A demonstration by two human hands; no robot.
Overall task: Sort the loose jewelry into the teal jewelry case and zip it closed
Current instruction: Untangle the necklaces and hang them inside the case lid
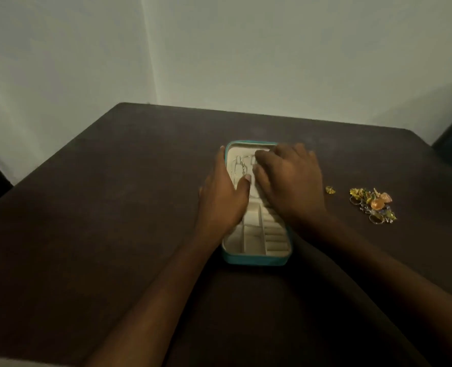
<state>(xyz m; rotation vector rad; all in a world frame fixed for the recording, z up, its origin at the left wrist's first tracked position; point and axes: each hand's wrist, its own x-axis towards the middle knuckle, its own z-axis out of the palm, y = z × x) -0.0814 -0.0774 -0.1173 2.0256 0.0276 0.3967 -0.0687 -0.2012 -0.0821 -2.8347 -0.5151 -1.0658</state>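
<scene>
Both hands over open teal case (255,259) mid-tabletop (113,207), left hand (223,200) flat-fingered on its left wall, right hand (291,181) fingers loosely spread (grip unclear) over chain (242,165); loose jewelry (373,205) rightward, nearer right hand.

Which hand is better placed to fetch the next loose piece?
Probably the right hand: the heap of yellow and orange jewelry lies on its side of the open teal jewelry case, while the left hand rests along the case's far side.
</scene>
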